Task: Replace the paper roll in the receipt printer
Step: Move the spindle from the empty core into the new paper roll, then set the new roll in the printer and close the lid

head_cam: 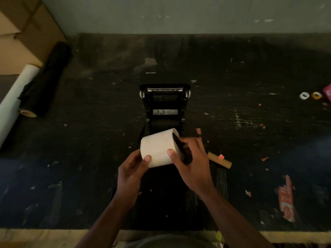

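A black receipt printer (164, 104) stands in the middle of the dark table with its lid swung open away from me. I hold a white paper roll (158, 147) just in front of it, above its near end. My left hand (132, 169) grips the roll's left end with the thumb on top. My right hand (191, 161) grips the right end, where a black piece covers the roll's face. An empty brown cardboard core (219, 159) with a pink scrap on it lies on the table just right of my right hand.
A long white roll (16, 97) and a black roll (44, 81) lie at the far left by cardboard boxes (23, 33). Two small tape rings (309, 95) sit at the far right. Torn orange paper scraps (286, 199) litter the right side. The table's front edge (53, 235) is near me.
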